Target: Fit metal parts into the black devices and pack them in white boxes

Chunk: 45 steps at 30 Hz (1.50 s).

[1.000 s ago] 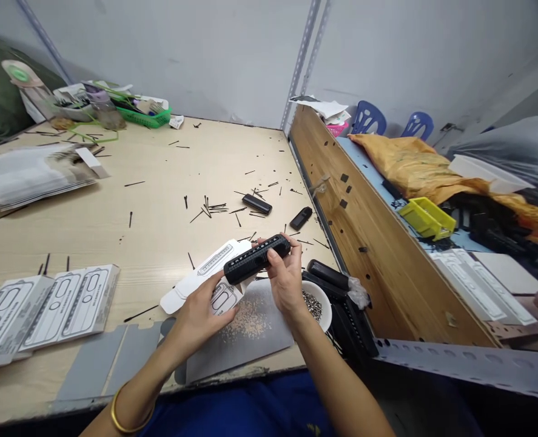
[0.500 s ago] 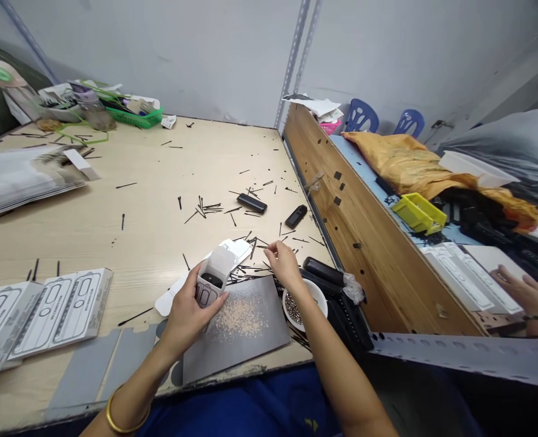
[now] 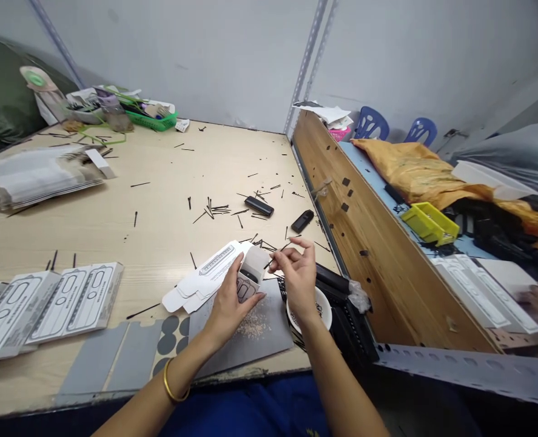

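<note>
My left hand [image 3: 227,306] is wrapped around a small white printed box [image 3: 248,285] with its top flap raised and something black inside. Beside the box's opening, my right hand [image 3: 299,276] pinches a thin black stick [image 3: 278,253] between thumb and fingers. A flat white carton [image 3: 211,267] lies just behind my left hand. Below both hands is a grey sheet [image 3: 273,331] scattered with pale flecks. A white bowl [image 3: 327,309] of small shiny metal pieces sits partly hidden behind my right wrist. More thin black sticks lie around the box.
Several white boxes [image 3: 89,297] stand at left, near grey pads [image 3: 134,352]. Farther back are a black device [image 3: 259,206], another black device [image 3: 302,221], a carton stack [image 3: 45,176] and a green basket [image 3: 159,123]. A wooden divider [image 3: 341,224] borders the right; beyond it shows another person's hand.
My right hand has picked up a thin black stick and brought it to the box. My left hand and the box appear farther right, and the camera view has shifted slightly left.
</note>
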Available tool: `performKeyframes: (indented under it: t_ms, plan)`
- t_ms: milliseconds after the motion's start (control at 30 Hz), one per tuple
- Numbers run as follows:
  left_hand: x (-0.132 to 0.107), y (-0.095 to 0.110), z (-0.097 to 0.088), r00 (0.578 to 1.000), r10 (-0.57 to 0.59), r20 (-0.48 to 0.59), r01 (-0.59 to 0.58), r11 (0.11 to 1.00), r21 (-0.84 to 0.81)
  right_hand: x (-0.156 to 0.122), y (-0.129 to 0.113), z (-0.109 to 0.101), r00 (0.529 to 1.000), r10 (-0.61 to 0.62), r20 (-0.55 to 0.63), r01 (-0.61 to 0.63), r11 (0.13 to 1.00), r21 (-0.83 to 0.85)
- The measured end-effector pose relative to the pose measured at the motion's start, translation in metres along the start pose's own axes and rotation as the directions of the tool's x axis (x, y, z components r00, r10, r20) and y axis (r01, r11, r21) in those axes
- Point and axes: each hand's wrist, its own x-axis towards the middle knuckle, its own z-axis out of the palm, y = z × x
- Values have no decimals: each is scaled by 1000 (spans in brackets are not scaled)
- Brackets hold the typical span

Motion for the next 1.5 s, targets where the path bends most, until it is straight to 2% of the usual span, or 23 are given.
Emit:
performKeyframes:
  t_ms: [133, 200, 333, 367, 433, 500, 567, 667, 733, 800, 867, 933, 1000, 1067, 1100, 1133, 1200, 1267, 1300, 1333, 1400, 1433, 1500]
  plan:
    - [-1, 0, -1, 999, 32, -36, -33, 999, -30, -18, -1, 6, 989, -75, 126, 119, 914, -389]
    - [-2, 1, -1, 999, 54, -4, -54, 998, -42, -19, 8, 9, 995, -48, 91, 76, 937, -341]
    - [-2, 1, -5, 993, 84, 83, -80, 995, -56, -23, 27, 28, 995, 91, 47, -88, 995, -55]
    - [-2, 1, -6, 994, 76, 78, -70, 995, -78, -26, 30, 34, 997, 67, 31, -65, 996, -68]
    - [-1, 0, -8, 995, 45, 84, -30, 984, -175, -34, 32, 43, 997, -77, 25, 80, 979, -186]
    - [-2, -1, -8, 995, 14, 94, 11, 965, -264, -41, 30, 46, 975, -203, 89, 220, 929, -298]
    - [-3, -1, -7, 995, -12, 103, 40, 962, -271, -44, 26, 44, 968, -226, 107, 250, 902, -353]
    - [-5, -1, -5, 994, -27, 109, 50, 976, -213, -42, 28, 39, 967, -253, 40, 247, 880, -405]
    - [-7, -3, -4, 994, -10, 110, 34, 976, -217, -43, 35, 38, 913, -399, 77, 391, 811, -435]
    - [-8, -3, -3, 997, 24, 77, -5, 971, -241, -47, 43, 39, 814, -559, 156, 563, 693, -450]
    - [-6, -2, -4, 999, 33, 41, -21, 966, -259, -52, 49, 40, 759, -617, 208, 632, 620, -466]
    - [-1, 2, -10, 998, -16, 54, 29, 972, -232, -55, 51, 39, 787, -565, 246, 605, 632, -485]
    - [7, 6, -28, 990, -117, 78, 126, 984, -127, -55, 47, 32, 849, -472, 237, 522, 689, -502]
    - [14, 3, -63, 971, -240, 12, 239, 969, 57, -51, 42, 16, 918, -364, 158, 390, 759, -522]
    - [16, -4, -86, 947, -312, -80, 321, 934, 155, -48, 39, 4, 947, -304, 106, 311, 783, -539]
    - [18, -13, -111, 920, -343, -187, 384, 881, 277, -45, 36, -10, 968, -243, 55, 231, 793, -564]
    - [16, -42, -165, 901, -268, -341, 422, 724, 545, -40, 33, -41, 991, -134, -16, 93, 765, -637]
    - [9, -76, -209, 856, -286, -431, 517, 494, 699, -39, 35, -71, 997, -50, -59, -7, 702, -712]
    - [5, -92, -224, 821, -347, -453, 567, 405, 718, -39, 38, -83, 999, 3, -53, -42, 662, -748]
    - [3, -106, -233, 794, -371, -481, 599, 345, 723, -41, 43, -92, 998, 56, -33, -61, 619, -783]
    - [4, -122, -232, 811, -276, -515, 583, 324, 745, -46, 55, -103, 989, 146, 22, -57, 518, -854]
    - [11, -124, -222, 844, -203, -497, 536, 365, 761, -49, 61, -105, 985, 170, 42, -43, 468, -882]
    - [35, -118, -189, 922, -79, -379, 367, 493, 789, -54, 72, -105, 981, 183, 62, -16, 399, -917]
